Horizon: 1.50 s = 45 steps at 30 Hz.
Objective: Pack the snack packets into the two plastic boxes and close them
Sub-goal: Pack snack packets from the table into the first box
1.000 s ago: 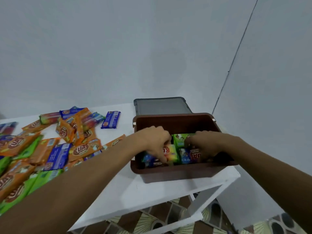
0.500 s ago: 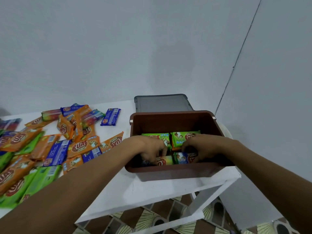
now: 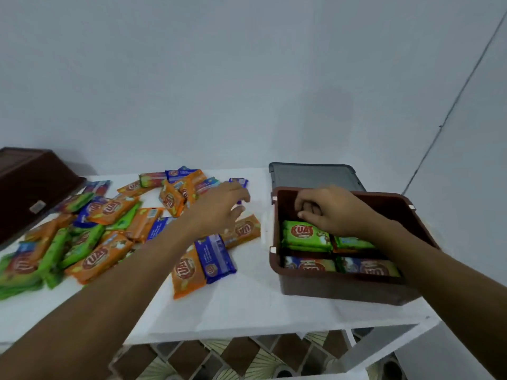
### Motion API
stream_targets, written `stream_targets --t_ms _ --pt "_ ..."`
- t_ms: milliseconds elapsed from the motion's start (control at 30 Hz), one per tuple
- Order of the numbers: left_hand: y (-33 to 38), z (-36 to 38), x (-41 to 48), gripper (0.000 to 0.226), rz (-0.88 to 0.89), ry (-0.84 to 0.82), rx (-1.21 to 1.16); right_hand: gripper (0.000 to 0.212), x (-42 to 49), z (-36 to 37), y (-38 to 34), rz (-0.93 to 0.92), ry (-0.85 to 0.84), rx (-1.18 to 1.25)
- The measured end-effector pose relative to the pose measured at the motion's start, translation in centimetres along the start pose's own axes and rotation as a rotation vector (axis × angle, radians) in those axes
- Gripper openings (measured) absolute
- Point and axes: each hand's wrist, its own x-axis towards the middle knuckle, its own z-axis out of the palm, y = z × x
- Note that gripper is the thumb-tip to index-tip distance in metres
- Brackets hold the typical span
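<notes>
An open brown plastic box stands at the table's right end. Inside lie green packets in the back row and blue-orange ones in the front row. My right hand is inside the box over its far part, fingers curled, with no packet seen in it. My left hand reaches over the loose packets, fingers spread, just short of a blue packet. A heap of orange, green and blue snack packets covers the table's left half. The second brown box sits at the far left.
A grey lid lies flat behind the open box. The white table ends just right of the box, near the room's corner. Patterned floor tiles show below the front edge.
My left hand has left the box and swung left over the loose packets. My right hand has shifted to the back of the box. The view has turned left, showing the second box.
</notes>
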Motion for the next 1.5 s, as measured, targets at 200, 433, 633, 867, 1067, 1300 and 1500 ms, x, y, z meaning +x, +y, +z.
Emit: stream_targets --t_ms 200,433,633,867,1067,1300,1500 --pt "-8.1 0.7 -6.6 0.032 -0.234 -0.32 0.074 0.016 6.4 2.4 -6.6 -0.081 -0.141 -0.01" --pt "-10.8 2.2 -8.3 0.042 -0.2 -0.301 -0.002 0.041 12.0 9.0 -12.7 0.02 -0.55 -0.253" --pt "-10.7 3.2 -6.0 0.07 -0.269 -0.349 0.014 0.078 13.4 12.5 -10.9 0.156 -0.625 -0.628" --pt "-10.8 4.1 -5.3 0.07 -0.353 -0.365 -0.137 0.08 13.5 11.3 -10.8 0.217 -0.514 -0.604" --pt "-10.4 4.1 -4.9 0.082 -0.335 -0.291 -0.01 0.068 12.8 8.1 -11.9 0.135 -0.343 -0.491" --pt "-9.4 1.3 -3.9 0.092 -0.311 -0.186 -0.053 0.073 9.4 2.7 -11.3 0.162 -0.064 -0.262" --pt "-5.0 -4.3 -0.5 0.07 -0.127 -0.071 -0.183 0.072 4.0 -1.3 -5.8 0.287 0.09 -0.064"
